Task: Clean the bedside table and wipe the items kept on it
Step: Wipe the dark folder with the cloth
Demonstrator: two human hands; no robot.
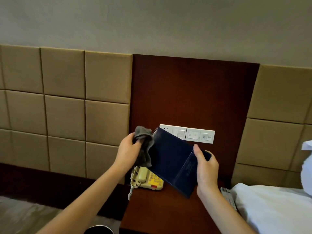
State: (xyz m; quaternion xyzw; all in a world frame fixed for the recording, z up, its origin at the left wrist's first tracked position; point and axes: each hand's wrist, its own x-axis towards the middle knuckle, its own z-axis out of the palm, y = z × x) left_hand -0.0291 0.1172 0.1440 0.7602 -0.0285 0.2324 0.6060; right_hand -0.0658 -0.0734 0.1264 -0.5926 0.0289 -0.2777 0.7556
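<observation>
We grip a dark blue folder (170, 159) with our right hand (206, 173), thumb laid over its upper face and fingers curled under its near right end. It hangs tilted in the air, its far corner raised toward our left hand (128, 149). That left hand is closed round a bunched grey cloth (143, 146), which touches the folder's upper left edge and hangs down from the palm.

Directly below the left hand and the cloth sits a cream telephone (146, 179) with yellow keys, its coiled cord dropping past the table's left edge. The bedside table (168, 213), dark reddish wood, lies beneath both hands, and the folder is lifted clear of it. Just right of our right wrist a grey remote control (228, 196) lies beside the white bedding (270, 208).

Beyond the hands, partly behind the folder's far corner, a white switch panel (199, 135) is set in the wooden backboard (194, 92). Tan padded wall squares (64, 92) run off to the left of the left hand.
</observation>
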